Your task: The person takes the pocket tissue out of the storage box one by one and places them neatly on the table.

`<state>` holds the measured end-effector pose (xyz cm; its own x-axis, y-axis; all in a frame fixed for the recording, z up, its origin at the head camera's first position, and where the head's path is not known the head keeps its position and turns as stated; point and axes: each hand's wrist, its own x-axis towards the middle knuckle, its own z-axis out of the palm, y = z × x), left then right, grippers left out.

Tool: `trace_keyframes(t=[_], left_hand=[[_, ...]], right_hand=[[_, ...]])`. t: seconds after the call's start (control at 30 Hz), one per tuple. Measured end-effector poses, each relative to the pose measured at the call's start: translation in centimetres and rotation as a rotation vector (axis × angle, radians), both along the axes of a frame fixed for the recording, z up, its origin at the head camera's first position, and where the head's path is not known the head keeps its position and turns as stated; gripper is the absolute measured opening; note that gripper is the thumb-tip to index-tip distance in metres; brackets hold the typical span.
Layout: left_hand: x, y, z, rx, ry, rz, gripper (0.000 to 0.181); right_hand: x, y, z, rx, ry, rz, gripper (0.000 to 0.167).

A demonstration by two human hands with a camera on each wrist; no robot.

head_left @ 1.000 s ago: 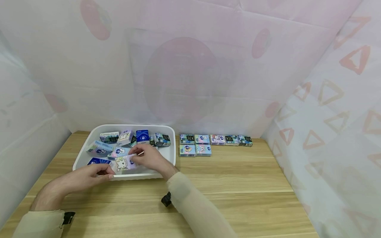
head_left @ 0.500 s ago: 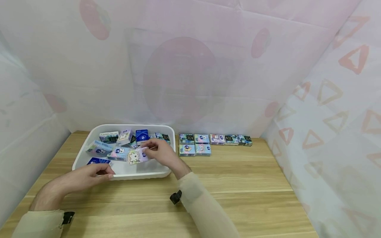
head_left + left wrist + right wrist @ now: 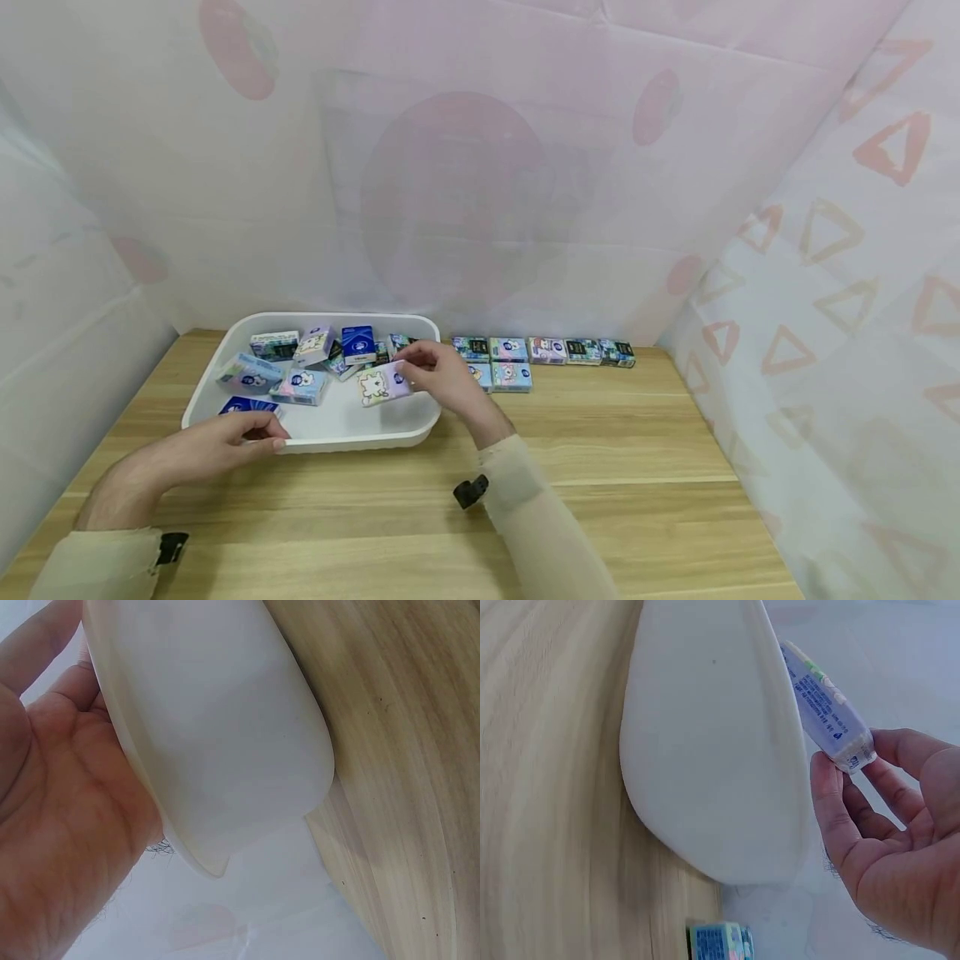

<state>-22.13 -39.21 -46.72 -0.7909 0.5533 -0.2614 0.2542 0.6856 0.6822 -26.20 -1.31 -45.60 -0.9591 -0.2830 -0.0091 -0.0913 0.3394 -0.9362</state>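
Note:
My right hand (image 3: 450, 379) pinches a small purple tissue pack (image 3: 378, 385) with a white cartoon figure between thumb and fingertips. The pack hangs just above the right part of a white tray (image 3: 352, 440). In the right wrist view the pack (image 3: 826, 712) tilts beyond the tray's rim, held at one end. At the tray's front left, my left hand (image 3: 221, 442) grips the rim; the left wrist view shows its fingers partly hidden behind the tray wall (image 3: 217, 727). Several packs lie loose in the tray, among them a dark blue one (image 3: 358, 343) and a light blue one (image 3: 300, 386).
Right of the tray, several tissue packs stand in a back row (image 3: 547, 350) along the wall. A shorter front row, with a pink-blue pack (image 3: 512, 377), touches it; my right hand partly covers its left pack. The wooden table (image 3: 600, 450) extends forward and right.
My right hand has carried the purple pack from the tray's front middle to its right side, slightly upward in view. The left hand has stayed on the rim.

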Motion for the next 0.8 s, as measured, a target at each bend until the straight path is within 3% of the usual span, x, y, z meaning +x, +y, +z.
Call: trace_keyframes(t=[0.8], left_hand=[[0.0,-0.1,-0.1,0.015,-0.006,-0.004,0.013]], right_hand=[[-0.3,8.8,-0.8,-0.067,0.023,-0.112,0.025]])
